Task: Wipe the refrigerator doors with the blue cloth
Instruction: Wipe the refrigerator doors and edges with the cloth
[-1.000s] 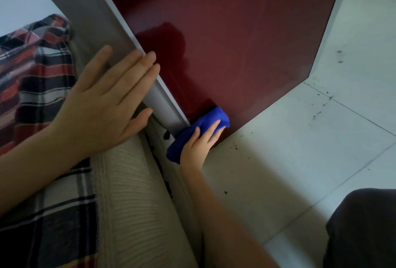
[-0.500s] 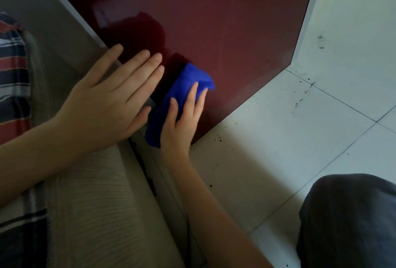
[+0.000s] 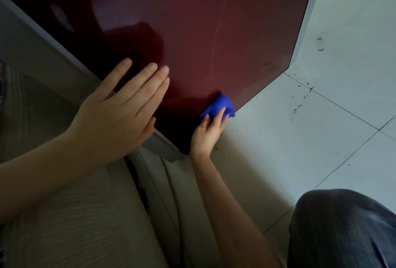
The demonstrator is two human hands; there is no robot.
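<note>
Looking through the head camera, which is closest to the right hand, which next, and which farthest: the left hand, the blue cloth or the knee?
1. blue cloth, pressed under the right hand, low on the refrigerator door.
2. left hand, to its left, flat on the door.
3. knee, at the picture's lower right.

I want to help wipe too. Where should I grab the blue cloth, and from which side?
Probably the bunched end of the cloth poking out past the fingertips of the right hand. Come from the floor side: the door backs the cloth, the right hand presses its middle, and the left hand lies flat on the other side.
</note>
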